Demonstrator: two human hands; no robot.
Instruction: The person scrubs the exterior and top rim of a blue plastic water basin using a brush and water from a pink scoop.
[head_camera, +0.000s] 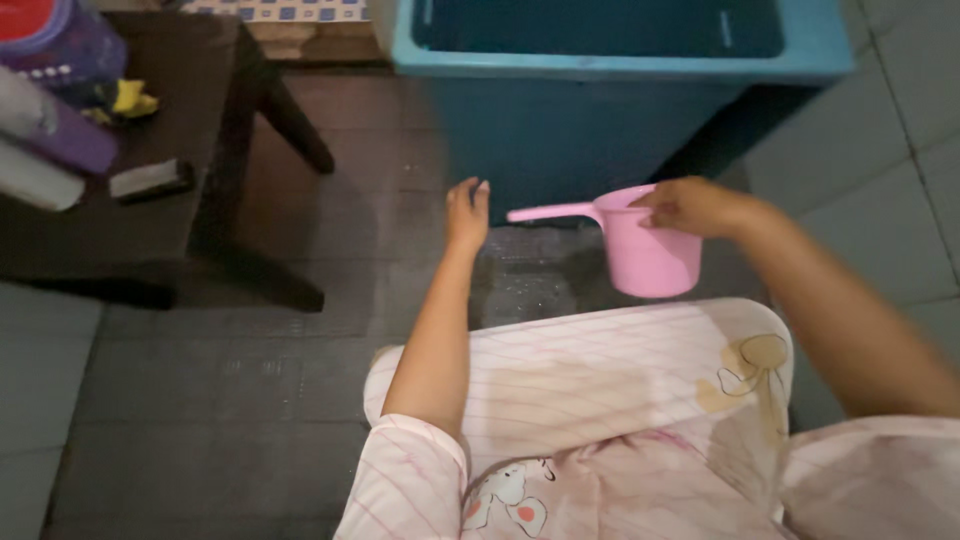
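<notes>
Nearest the camera: the person's lap, clothed in a pale pink striped garment (600, 400) with cartoon prints, both sleeves in view.

Right hand (690, 205): grip closed on the rim of a pink plastic dipper (645, 250), fingers over the edge. The dipper hangs upright below the grip, above the dark tiled floor (250, 400); its long handle points away toward the left hand. The contents of the dipper cannot be seen.

Left hand (467, 212): grip open and holding nothing, fingers loosely extended. It sits just beside the tip of the dipper handle, not touching it.

Beyond both grips: a large blue tub (560, 120) standing on the floor, its interior dark.

Far left of the left grip: a dark desk (200, 110) carrying a purple container (60, 60), a small dark block and a yellow object.
</notes>
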